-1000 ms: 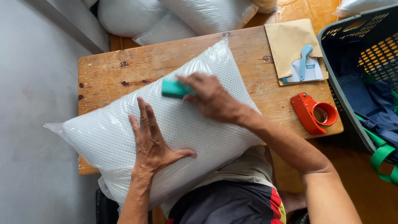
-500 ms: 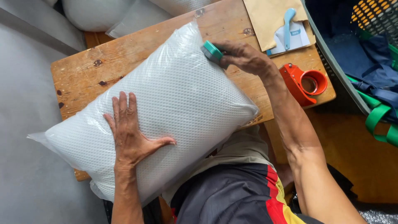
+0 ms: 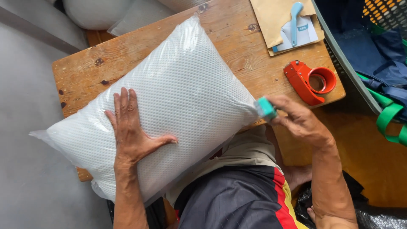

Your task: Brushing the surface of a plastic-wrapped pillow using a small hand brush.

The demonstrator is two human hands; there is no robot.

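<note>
Moved: right hand (image 3: 299, 121) has slid from the top corner of the pillow down to its near right corner, by the table edge; left hand hasn't budged
Pillow: big white pillow (image 3: 169, 97) with a mesh texture, sealed in clear plastic, lying slantwise across the wooden table (image 3: 237, 46), its left end hanging off the side
Left hand: left hand (image 3: 131, 131) flat on the lower half of the pillow, fingers spread, thumb out to the right, pressing down
Right hand grip: fingers curled tight round a small teal tool (image 3: 266, 108), which touches the pillow's corner
Tape dispenser: orange one (image 3: 311, 80) on the table, just beyond the right hand
Envelope: brown envelope (image 3: 275, 17) at the far right corner, light blue plastic tool (image 3: 295, 17) lying on it
Basket: dark basket (image 3: 339, 55) right of the table, blue cloth inside
</note>
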